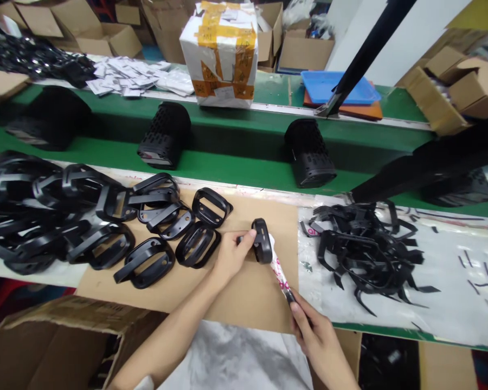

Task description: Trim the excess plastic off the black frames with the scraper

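Note:
Over the cardboard sheet (252,295), my left hand (232,252) is closed on a black plastic handle piece (262,242), tipped on its side, with the thumb on its near edge. My right hand (315,325) grips a slim hand tool (280,272) wrapped in white and pink, dark near the fingers. Its far end meets the handle piece and is hidden there, so its kind does not show. Left of my left hand lie similar black handle pieces, the nearest being one oval piece (198,245) and another (212,207) behind it.
A large heap of black handle pieces (49,189) fills the left. Thin black strips and frames (366,249) pile up at right. Black perforated housings (310,154) stand on the green conveyor (236,160). A taped white box (223,54) and a blue tray (339,86) sit behind.

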Demonstrator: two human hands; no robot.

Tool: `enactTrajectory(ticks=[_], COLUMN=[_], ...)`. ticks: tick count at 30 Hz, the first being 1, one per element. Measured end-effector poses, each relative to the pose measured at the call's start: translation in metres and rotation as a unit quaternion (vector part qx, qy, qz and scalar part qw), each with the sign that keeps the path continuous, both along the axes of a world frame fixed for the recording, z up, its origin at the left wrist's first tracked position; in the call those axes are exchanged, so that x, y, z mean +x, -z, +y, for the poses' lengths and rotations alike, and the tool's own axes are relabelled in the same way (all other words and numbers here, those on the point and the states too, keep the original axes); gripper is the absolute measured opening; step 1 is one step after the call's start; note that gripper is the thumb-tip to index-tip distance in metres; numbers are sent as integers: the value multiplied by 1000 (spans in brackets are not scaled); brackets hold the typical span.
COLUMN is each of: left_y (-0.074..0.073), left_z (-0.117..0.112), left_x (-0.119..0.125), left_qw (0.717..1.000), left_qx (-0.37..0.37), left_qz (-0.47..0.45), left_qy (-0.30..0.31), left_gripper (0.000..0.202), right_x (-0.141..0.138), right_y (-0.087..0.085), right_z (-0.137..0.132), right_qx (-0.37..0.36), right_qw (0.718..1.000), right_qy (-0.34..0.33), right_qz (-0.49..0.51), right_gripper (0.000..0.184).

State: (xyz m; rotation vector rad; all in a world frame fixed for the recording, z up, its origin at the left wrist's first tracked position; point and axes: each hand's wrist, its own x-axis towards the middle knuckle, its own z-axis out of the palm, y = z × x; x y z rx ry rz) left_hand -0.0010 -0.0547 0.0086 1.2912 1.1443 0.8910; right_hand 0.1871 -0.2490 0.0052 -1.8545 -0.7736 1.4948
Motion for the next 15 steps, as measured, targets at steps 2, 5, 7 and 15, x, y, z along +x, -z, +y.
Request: enactTrajectory(ticks=[2,5,7,15], left_y=[1,2,1,0], left_z=[0,0,0,-3], left_x=[0,-2,-3,-5], left_qw=[1000,1000,1000,1000], left_qx=[3,-5,-14,-15], left_qz=[7,11,7,0], left_qy=[0,9,21,27], left_gripper=[56,56,55,55], right_x=[4,6,7,11], right_y=[-2,-3,-2,1], right_z=[2,3,4,-12], right_qx=[1,14,24,70], right_qw=[1000,999,998,979], right_qy=[-19,-32,-25,183], right_qz=[-21,-38,-46,-50], right_gripper=[71,69,68,75])
